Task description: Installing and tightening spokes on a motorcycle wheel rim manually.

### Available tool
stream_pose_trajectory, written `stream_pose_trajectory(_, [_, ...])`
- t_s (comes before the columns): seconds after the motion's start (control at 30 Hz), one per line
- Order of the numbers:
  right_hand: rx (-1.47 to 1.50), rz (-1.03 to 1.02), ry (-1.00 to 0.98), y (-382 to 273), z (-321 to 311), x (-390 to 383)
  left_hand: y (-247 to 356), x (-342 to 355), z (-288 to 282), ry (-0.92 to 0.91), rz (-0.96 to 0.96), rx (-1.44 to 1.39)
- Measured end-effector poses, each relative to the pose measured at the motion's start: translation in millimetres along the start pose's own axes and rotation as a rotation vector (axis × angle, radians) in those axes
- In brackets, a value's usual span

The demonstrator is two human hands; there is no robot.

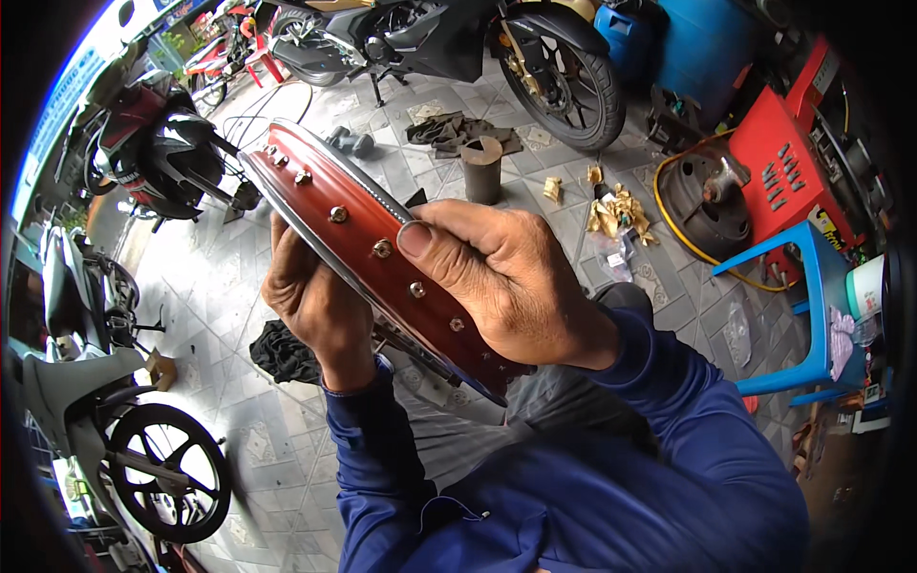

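A red motorcycle wheel rim (358, 229) with silvery edges is held up in front of me, tilted on its side. Several small metal spoke nipples sit in a row along its outer channel. My right hand (516, 272) grips the near right edge, its thumb pressed on the channel beside one of the nipples (382, 248). From the left, my left hand (320, 301) holds the rim; its fingers go behind the edge and are partly hidden. The lower end of the rim comes down close to my lap.
Motorcycles stand at the far side (411, 43) and left (162, 153), with a wheel (170, 473) lower left. On the tiled floor are a metal cylinder (481, 172), dark cloths (282, 351) and crumpled paper (619, 212). A blue plastic stool (812, 315) and red machine (778, 177) stand right.
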State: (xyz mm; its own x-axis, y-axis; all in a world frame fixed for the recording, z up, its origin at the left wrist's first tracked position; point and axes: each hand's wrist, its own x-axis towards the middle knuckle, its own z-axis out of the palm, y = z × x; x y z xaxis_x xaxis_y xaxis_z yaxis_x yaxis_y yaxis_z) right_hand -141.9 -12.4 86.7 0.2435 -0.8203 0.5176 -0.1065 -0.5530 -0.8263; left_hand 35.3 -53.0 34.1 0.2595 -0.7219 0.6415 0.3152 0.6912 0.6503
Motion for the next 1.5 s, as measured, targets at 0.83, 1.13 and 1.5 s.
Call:
stream_pose_trajectory(0.83, [0.008, -0.001, 0.099, -7, -1, -27, -2, -22, 6, -0.245, 0.522, 0.455])
stream_pose_trajectory(1.13, [-0.044, -0.074, 0.160, -2, 2, -29, -12, -21, 10, -0.228, 0.535, 0.267])
stream_pose_trajectory(1.5, [-0.032, -0.065, 0.180, -1, 1, -33, -18, -14, 4, -0.389, 0.528, 0.178])
